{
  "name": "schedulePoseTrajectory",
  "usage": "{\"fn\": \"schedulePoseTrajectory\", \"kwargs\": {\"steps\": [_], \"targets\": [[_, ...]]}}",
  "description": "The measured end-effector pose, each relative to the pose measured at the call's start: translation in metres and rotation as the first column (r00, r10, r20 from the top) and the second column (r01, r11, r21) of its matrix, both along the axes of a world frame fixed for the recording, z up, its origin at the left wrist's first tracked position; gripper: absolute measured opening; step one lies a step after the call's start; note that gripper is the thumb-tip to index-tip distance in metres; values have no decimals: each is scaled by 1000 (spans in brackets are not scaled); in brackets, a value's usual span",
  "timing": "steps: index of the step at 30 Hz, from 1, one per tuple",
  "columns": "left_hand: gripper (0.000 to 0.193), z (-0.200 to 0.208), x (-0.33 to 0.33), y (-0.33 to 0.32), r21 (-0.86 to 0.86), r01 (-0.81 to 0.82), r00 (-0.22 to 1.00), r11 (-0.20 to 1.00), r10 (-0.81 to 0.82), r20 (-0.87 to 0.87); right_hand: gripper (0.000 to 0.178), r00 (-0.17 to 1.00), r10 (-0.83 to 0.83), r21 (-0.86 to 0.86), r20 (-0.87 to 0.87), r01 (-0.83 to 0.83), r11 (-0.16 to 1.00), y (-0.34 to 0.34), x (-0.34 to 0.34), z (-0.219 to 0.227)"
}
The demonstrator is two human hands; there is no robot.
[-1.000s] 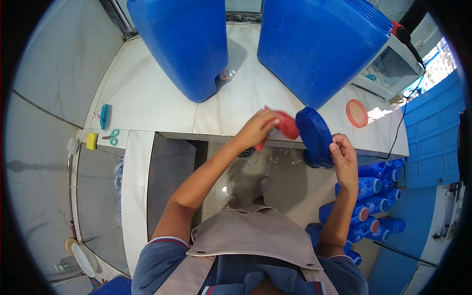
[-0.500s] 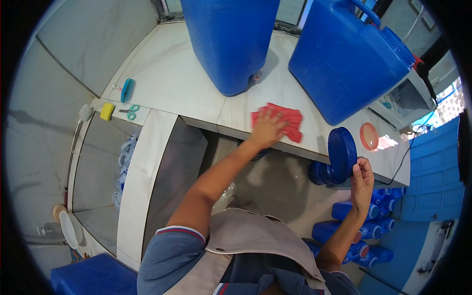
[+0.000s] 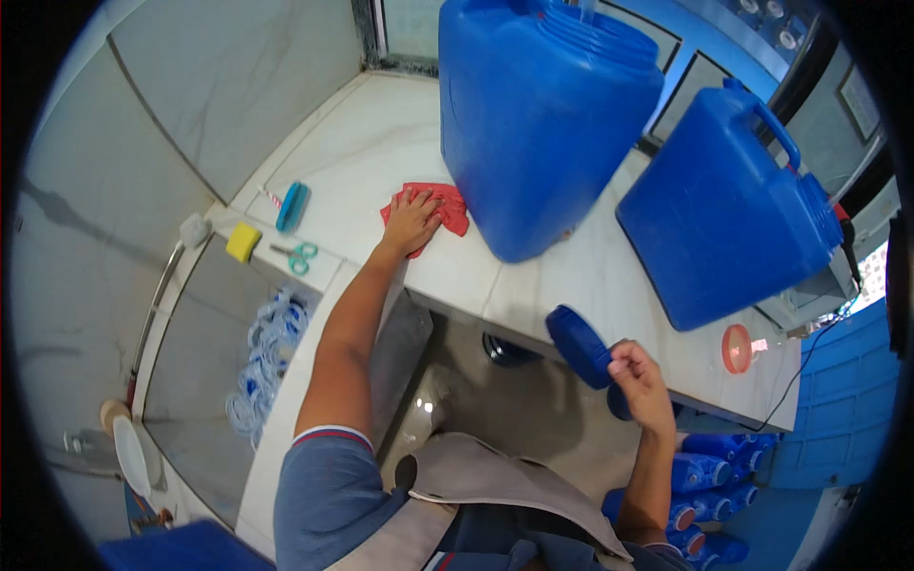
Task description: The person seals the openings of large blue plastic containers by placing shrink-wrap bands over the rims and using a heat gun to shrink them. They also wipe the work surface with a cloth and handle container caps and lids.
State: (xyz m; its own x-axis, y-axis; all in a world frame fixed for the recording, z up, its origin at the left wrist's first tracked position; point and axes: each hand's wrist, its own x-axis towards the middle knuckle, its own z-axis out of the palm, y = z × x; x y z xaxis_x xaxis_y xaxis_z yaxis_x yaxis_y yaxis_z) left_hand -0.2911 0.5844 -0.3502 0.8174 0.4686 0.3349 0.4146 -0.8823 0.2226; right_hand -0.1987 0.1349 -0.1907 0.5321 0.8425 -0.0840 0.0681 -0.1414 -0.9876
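My left hand (image 3: 413,221) lies flat with spread fingers on a crumpled red cloth (image 3: 451,204), pressing it to the white counter. Just right of the cloth stands a tall blue jerrycan (image 3: 543,143), its threaded neck uncovered and a clear stream or tube at its mouth. In my right hand (image 3: 644,383), a round dark blue lid (image 3: 575,344) is pinched by its rim between thumb and fingers, tilted above the counter's front edge. A second blue jerrycan (image 3: 724,214) with a handle stands farther right.
An orange-red ring-shaped lid (image 3: 736,349) lies at the right, near a black cord (image 3: 809,366). Left on the counter are a teal brush (image 3: 293,207), teal-handled scissors (image 3: 301,258) and a yellow sponge (image 3: 243,243). Several blue containers (image 3: 700,471) are stacked below right.
My left hand has taken the red cloth leftward, from the right of the tall jerrycan to its left side. My right hand still holds the blue lid. The view has shifted.
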Motion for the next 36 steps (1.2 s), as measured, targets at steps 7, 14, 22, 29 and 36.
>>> {"fn": "schedulePoseTrajectory", "kwargs": {"steps": [7, 14, 22, 29, 36], "targets": [[46, -1, 42, 106, -62, -483, 875, 874, 484, 4, 6, 987, 141, -66, -71, -146, 987, 86, -23, 0], [45, -15, 22, 12, -73, -534, 842, 842, 538, 48, 8, 981, 173, -101, -91, -182, 978, 85, -36, -12], [43, -12, -135, -138, -19, -588, 801, 809, 585, 123, 11, 932, 355, 39, -68, -353, 935, 49, -47, 1], [39, -6, -300, -239, 12, -817, 576, 577, 814, 71, 11, 852, 523, 54, -35, -521, 852, -4, -63, 11], [33, -28, -467, -305, -55, -962, 244, 268, 930, 276, 11, 862, 502, 41, -69, -501, 865, -58, -42, 3]]}}
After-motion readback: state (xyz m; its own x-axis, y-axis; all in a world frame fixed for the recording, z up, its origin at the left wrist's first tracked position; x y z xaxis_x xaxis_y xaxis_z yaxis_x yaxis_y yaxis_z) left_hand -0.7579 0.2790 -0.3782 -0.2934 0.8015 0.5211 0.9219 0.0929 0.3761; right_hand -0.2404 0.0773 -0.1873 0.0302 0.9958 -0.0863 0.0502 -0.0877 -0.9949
